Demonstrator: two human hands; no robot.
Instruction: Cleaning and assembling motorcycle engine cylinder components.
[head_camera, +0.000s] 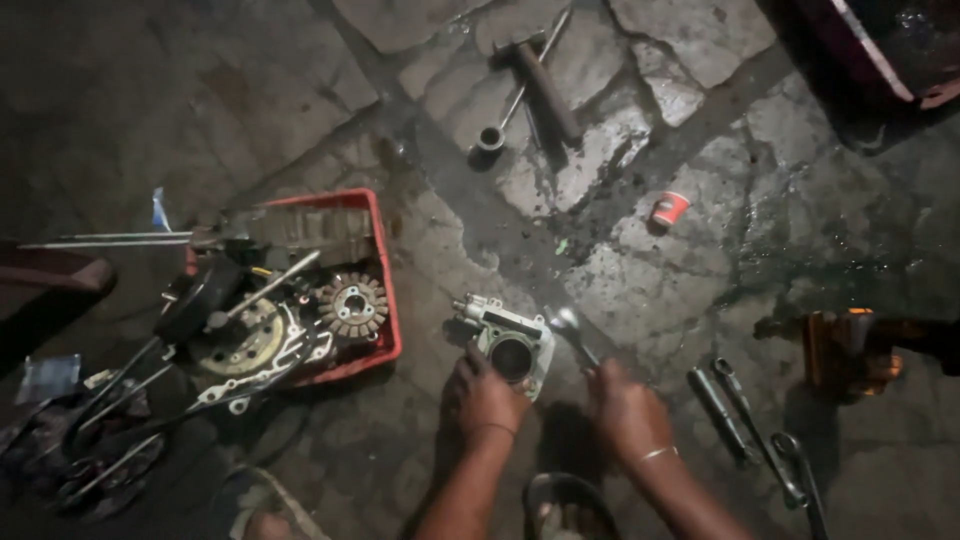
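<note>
Cracked stone paving, dark and wet with oil in patches, serves as the floor (700, 250) where the work sits. Nearest the camera, the left hand (483, 395) rests its curled fingers on the near edge of a cast metal engine cylinder (510, 345), steadying it rather than lifting it. The right hand (625, 405) is closed around the handle of a shiny spanner (570, 330), whose head sits just beside the cylinder's right edge.

The cylinder looks like solid cast alloy, so it should feel heavy for its bulk and completely stiff. Its outer walls look oily and likely slick. The bore at its centre and the flat mating face are probably the parts to spare from knocks; the outer body and the lug at its far left corner seem the safest places to grip.

Right of the right hand lie several dark wrenches (745, 415). Left of the left hand sits a red crate (385, 290) holding a clutch plate, a gasket and rods. Farther off are a small red cup (668, 209), a hammer (545, 85) and a socket wrench (495, 130).
</note>
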